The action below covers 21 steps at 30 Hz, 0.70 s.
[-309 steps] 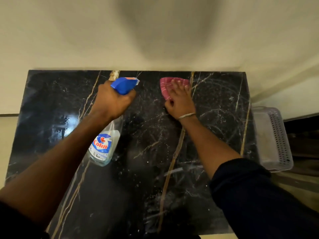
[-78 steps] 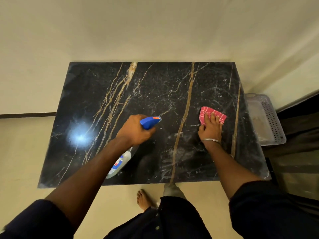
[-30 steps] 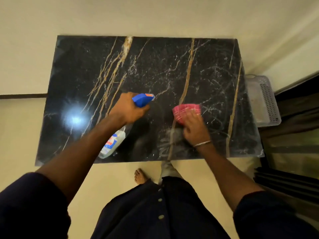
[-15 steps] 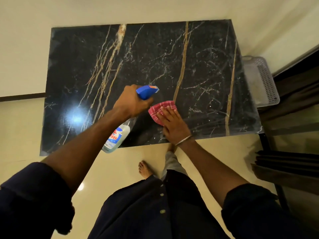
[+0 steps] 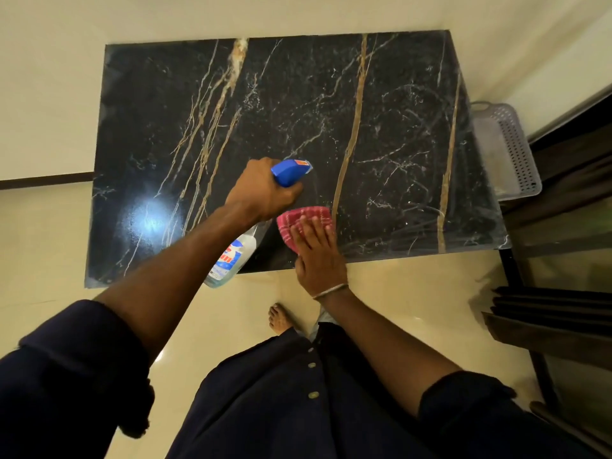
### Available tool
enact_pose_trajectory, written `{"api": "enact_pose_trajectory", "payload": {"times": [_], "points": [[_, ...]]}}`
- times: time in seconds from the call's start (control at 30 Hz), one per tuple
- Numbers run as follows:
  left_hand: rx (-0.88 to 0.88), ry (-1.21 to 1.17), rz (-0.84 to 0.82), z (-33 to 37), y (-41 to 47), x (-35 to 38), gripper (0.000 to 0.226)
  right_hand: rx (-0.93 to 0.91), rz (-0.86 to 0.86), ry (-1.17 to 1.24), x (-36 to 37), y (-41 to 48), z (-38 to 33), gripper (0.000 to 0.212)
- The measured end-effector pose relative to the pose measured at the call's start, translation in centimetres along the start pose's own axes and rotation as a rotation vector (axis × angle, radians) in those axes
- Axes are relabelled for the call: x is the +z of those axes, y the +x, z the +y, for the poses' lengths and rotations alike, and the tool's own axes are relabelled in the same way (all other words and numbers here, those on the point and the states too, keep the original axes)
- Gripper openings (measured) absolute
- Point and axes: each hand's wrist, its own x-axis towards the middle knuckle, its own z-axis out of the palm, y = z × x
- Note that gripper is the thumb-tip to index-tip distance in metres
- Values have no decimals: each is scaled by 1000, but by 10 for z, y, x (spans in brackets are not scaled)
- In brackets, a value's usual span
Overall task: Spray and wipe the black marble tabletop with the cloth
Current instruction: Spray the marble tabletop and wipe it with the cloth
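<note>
Two hands busy. Your left hand (image 5: 265,190) grips the spray bottle (image 5: 233,255) by its neck above the bench (image 5: 298,104); your right hand (image 5: 319,260) presses flat on the red cloth (image 5: 306,216) near the front edge. Cloth looks soft, limp: palm it flat. Bottle likely light, slick plastic.

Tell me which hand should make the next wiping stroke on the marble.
Right. The right hand lies flat on the red cloth near the tabletop's front edge. The left hand grips the spray bottle, so it likely cannot wipe.
</note>
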Motion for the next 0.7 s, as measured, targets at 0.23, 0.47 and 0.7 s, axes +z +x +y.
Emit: {"api": "enact_pose_trajectory", "payload": {"times": [0.23, 0.47, 0.7], "points": [[-27, -25, 9, -4, -2, -8, 19, 226, 103, -8, -21, -37, 81, 61], [2, -2, -30, 0, -7, 2, 19, 316, 90, 56, 2, -24, 7, 65], [6, -41, -38, 8, -3, 6, 16, -131, 48, 18, -9, -43, 60, 64]]}}
